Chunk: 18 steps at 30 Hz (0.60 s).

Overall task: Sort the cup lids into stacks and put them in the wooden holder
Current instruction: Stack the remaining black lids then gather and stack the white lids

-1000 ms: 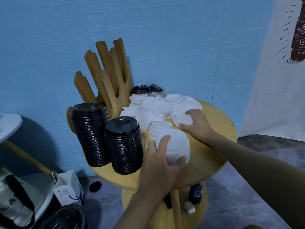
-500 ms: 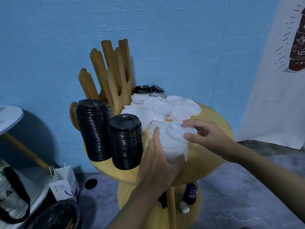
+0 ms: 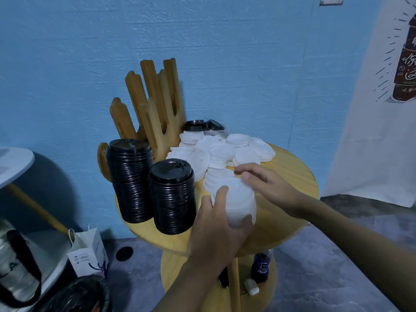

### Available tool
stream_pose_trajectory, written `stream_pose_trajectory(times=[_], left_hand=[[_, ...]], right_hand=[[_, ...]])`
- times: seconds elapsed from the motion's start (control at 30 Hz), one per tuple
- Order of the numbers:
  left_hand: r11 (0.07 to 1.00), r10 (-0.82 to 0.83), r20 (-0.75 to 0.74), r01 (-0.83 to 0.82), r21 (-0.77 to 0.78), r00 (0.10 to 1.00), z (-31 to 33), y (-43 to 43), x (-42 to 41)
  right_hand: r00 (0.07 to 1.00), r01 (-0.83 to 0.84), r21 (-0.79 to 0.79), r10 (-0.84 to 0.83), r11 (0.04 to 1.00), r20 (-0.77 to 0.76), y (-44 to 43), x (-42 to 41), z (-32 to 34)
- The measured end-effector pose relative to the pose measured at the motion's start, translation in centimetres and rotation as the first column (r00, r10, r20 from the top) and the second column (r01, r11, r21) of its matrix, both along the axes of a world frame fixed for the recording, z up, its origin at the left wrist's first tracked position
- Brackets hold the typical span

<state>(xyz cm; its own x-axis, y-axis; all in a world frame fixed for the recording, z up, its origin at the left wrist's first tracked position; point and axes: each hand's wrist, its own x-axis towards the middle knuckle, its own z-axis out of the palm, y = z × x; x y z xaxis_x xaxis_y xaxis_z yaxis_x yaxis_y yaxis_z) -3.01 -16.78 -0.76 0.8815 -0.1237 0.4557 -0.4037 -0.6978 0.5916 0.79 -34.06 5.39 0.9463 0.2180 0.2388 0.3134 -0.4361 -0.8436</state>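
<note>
My left hand [image 3: 216, 233] grips a stack of white lids [image 3: 238, 206] standing at the near side of the round wooden table [image 3: 292, 199]. My right hand [image 3: 270, 188] reaches over that stack, its thumb and forefinger pinching the far rim of the top white lid [image 3: 234, 188]. Loose white lids [image 3: 225, 152] lie heaped behind, with a short white stack [image 3: 216, 176] in front of them. Two tall stacks of black lids [image 3: 129, 181] [image 3: 172, 197] stand at the left. The wooden holder [image 3: 157, 109] rises empty at the back left, a few black lids [image 3: 195, 126] beside it.
A small bottle [image 3: 261, 266] and a white object stand on the table's lower shelf. A paper bag [image 3: 87, 253], a black bin [image 3: 74, 296] and one black lid [image 3: 124, 253] are on the floor at the left. Another round white table [image 3: 13, 161] juts in from the left.
My right hand picked a white lid from the heap, carried it toward me and set it on the stack that my left hand grips.
</note>
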Motion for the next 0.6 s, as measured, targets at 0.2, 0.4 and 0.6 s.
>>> stream_pose_trajectory(times=[0.2, 0.4, 0.6], left_hand=[[0.995, 0.090, 0.121, -0.094, 0.028, 0.989, -0.3, -0.1, -0.2], [0.994, 0.093, 0.142, -0.100, 0.038, 0.985, -0.2, -0.1, -0.3], [0.995, 0.089, 0.147, -0.095, 0.032, 0.985, -0.3, -0.1, -0.3]], right_hand=[[1.000, 0.015, -0.094, -0.015, 0.995, 0.001, 1.4, 4.6, -1.0], [0.997, -0.012, -0.329, 0.036, 0.944, 0.068, 1.0, 6.6, -2.3], [0.990, 0.095, -0.369, -0.050, 0.925, 0.130, -1.9, 4.7, -2.7]])
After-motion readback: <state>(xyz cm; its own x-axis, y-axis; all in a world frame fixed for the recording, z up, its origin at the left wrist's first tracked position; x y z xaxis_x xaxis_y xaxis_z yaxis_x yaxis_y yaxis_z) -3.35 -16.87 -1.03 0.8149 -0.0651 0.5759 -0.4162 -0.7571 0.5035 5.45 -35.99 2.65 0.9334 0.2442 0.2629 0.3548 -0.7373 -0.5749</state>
